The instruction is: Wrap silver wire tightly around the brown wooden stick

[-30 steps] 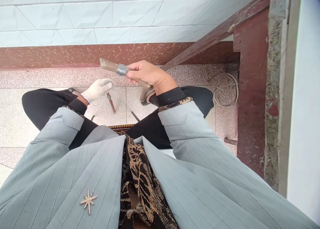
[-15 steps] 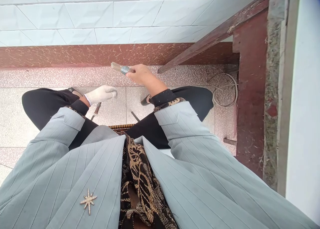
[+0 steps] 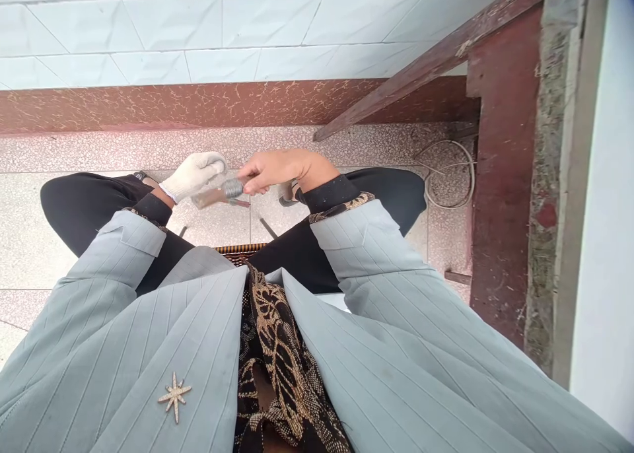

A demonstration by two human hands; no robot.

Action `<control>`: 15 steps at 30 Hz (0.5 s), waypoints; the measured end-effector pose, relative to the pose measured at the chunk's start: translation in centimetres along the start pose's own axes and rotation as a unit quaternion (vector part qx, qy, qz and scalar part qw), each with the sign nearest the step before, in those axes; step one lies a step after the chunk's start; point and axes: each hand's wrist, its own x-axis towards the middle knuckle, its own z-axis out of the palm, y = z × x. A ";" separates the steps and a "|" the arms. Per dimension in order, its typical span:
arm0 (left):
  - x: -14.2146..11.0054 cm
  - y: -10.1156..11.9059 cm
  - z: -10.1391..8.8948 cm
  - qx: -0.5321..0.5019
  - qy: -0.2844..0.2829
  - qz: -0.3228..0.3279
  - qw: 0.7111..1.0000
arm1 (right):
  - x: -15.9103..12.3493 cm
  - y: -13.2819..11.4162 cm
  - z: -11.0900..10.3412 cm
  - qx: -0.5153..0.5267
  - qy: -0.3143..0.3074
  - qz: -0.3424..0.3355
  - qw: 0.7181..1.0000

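Note:
My right hand, bare, is closed around a short tool with silvery wire wound about its middle. The tool's pale brownish far end points left and down, smeared by motion, so its kind is unclear. Close by on the left is my left hand, in a white knitted glove with its fingers curled in. What it holds, if anything, is blurred. A thin reddish-brown handle shows just below the wire-wound tool; I cannot tell whether a hand holds it.
Ahead stands a white tiled wall with a reddish-brown base band. A slanting wooden bar and a dark red wooden panel are on the right. A coiled pale cable lies on the floor beside the panel.
My right hand has brought the wire-wound tool down and left, close to my left hand. The gloved hand has risen slightly. The brown handle that showed below the glove now appears farther right.

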 end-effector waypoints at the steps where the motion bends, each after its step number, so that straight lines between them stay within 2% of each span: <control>1: 0.0 -0.1 0.1 -0.019 0.004 -0.010 1.000 | -0.5 0.0 -0.4 0.056 0.075 -0.045 0.995; 3: 0.0 -0.3 0.3 -0.060 -0.012 -0.022 0.998 | -1.3 0.0 -1.0 0.156 0.232 -0.101 0.955; 4: 0.0 -0.3 0.4 -0.074 -0.024 -0.025 0.997 | -1.5 0.1 -1.3 0.189 0.296 -0.107 0.930; 6: -0.1 -0.4 0.4 -0.084 -0.046 -0.028 0.995 | -1.5 0.4 -1.7 0.209 0.373 -0.070 0.901; 11: -0.4 0.2 0.1 -0.071 -0.101 -0.037 0.992 | -0.3 1.6 -2.1 0.133 0.435 0.066 0.888; 13: -0.5 0.6 -0.2 -0.075 -0.129 -0.035 0.988 | 0.2 2.0 -2.2 0.037 0.433 0.107 0.894; 15: -0.6 0.8 -0.5 -0.073 -0.148 -0.032 0.986 | 0.7 2.3 -2.1 -0.088 0.399 0.154 0.899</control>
